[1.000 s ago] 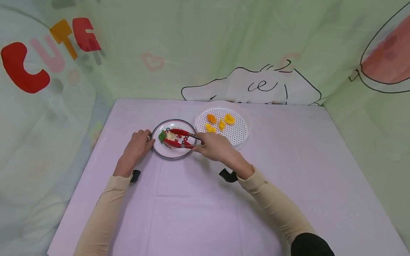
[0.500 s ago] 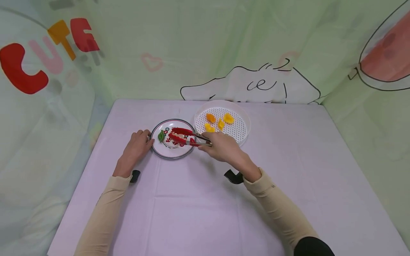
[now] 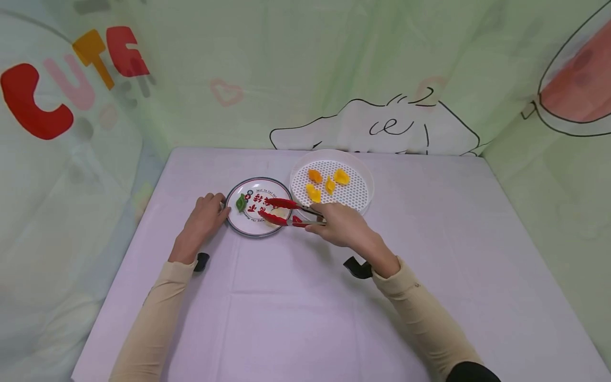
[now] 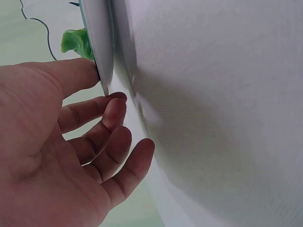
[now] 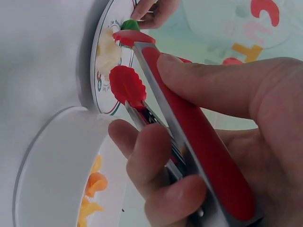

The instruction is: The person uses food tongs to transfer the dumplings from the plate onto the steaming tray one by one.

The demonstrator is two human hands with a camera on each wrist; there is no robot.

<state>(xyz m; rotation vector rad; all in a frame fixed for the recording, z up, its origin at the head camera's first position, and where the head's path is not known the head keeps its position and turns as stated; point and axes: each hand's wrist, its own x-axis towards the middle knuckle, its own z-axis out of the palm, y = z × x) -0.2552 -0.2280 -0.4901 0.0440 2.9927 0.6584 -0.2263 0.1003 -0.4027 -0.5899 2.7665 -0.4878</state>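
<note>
My left hand [image 3: 202, 220] pinches the left rim of a round white plate [image 3: 247, 227] with a dark edge and red print, thumb on top in the left wrist view. A green crumpled piece [image 3: 241, 202] lies on the plate near that thumb. My right hand [image 3: 345, 225] grips red-tipped metal tongs [image 5: 203, 161] over the plate's right side. The tongs' tips stand apart. A pale cream-coloured piece [image 5: 109, 52] is on the plate by the tips; the tongs partly cover it in the head view.
Behind and right of the plate stands a round white perforated tray [image 3: 353, 195]. In it lie an orange piece [image 3: 315, 176] and several yellow pieces [image 3: 341, 176]. A pale cloth covers the table [image 3: 296, 318]. Printed fabric walls [image 3: 310, 63] enclose its back and sides.
My right hand has drawn the tongs rightward and slightly nearer me. The pale piece has gone from beside the green one to the plate's right front. My left hand has stayed at the rim.
</note>
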